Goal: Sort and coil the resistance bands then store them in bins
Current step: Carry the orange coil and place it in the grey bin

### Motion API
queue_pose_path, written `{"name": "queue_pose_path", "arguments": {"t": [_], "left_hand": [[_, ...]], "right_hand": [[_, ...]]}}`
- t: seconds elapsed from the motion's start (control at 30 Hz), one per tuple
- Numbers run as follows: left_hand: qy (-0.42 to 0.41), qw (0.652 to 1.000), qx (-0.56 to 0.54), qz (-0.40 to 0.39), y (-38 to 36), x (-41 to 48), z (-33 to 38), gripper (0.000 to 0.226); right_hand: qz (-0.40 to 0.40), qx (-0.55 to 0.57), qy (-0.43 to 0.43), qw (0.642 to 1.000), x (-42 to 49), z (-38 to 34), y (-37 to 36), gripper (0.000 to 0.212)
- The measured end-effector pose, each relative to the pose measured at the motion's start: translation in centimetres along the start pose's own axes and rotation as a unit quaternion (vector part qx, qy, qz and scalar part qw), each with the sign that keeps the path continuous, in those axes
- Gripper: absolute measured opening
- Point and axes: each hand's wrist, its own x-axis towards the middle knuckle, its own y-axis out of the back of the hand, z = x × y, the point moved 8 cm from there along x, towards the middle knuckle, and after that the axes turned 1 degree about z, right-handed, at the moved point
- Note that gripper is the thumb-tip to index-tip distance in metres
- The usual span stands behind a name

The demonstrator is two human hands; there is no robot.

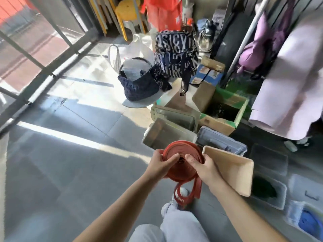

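Navy backpack (176, 55) carries white letters "SICY".

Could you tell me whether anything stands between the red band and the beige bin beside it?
Nothing visible does, apart from the right hand gripping the red band on the side next to the beige bin. The left hand grips its other side.

My left hand (164, 163) was bare. My right hand (202, 165) bare too, thumbnail short and plain. Wrists uncovered. Left forearm (122, 198) bare all way to frame edge; right forearm (244, 206) likewise. Trousers (180, 226) were pale grey with faint blue cast, soft cloth, loose, creased along both legs. Cloth bunched into rounded folds at far end of one leg. Small white shape (183, 191) just past it, perhaps my shoe; too blurred to tell.
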Motion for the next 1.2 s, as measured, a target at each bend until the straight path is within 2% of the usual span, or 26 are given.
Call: {"name": "queue_pose_path", "arguments": {"t": [0.07, 0.17, 0.3, 0.37, 0.47, 0.63, 0.87, 1.0, 1.2], "left_hand": [[0.002, 1.0, 0.008, -0.017, 1.0, 4.4, -0.4, 0.045], [-0.005, 0.999, 0.034, -0.029, 2.2, 11.0, -1.4, 0.045], [-0.027, 0.996, 0.063, -0.048, 2.3, 20.0, -4.7, 0.031], [-0.027, 0.996, 0.068, -0.049, 2.1, 24.9, -7.3, 0.038], [-0.024, 0.996, 0.077, -0.043, 1.5, 31.9, -11.8, 0.047], [-0.038, 0.993, 0.101, -0.05, -0.4, 43.1, -18.5, 0.041], [0.036, 0.995, 0.065, -0.066, -3.4, 56.1, -28.5, 0.043], [0.081, 0.99, 0.045, -0.105, -5.0, 60.0, -30.9, 0.045], [0.109, 0.983, 0.07, -0.127, -6.7, 61.4, -32.7, 0.054]], "right_hand": [[0.007, 0.008, -0.012, 1.0, 3.4, 0.7, -1.8, 0.033], [0.021, 0.018, -0.054, 0.998, 8.3, 2.9, -4.4, 0.071], [0.049, 0.025, -0.078, 0.995, 15.6, 7.7, -7.6, 0.06], [0.059, 0.027, -0.083, 0.994, 19.8, 10.9, -9.0, 0.063], [0.075, 0.018, -0.093, 0.993, 26.2, 16.3, -11.0, 0.054], [0.093, 0.05, -0.12, 0.987, 36.1, 24.8, -14.1, 0.081], [0.136, -0.002, -0.131, 0.982, 48.9, 34.4, -16.0, 0.08], [0.154, 0.022, -0.128, 0.979, 51.9, 37.3, -16.3, 0.084], [0.181, 0.01, -0.186, 0.966, 51.1, 39.3, -16.1, 0.085]]}}
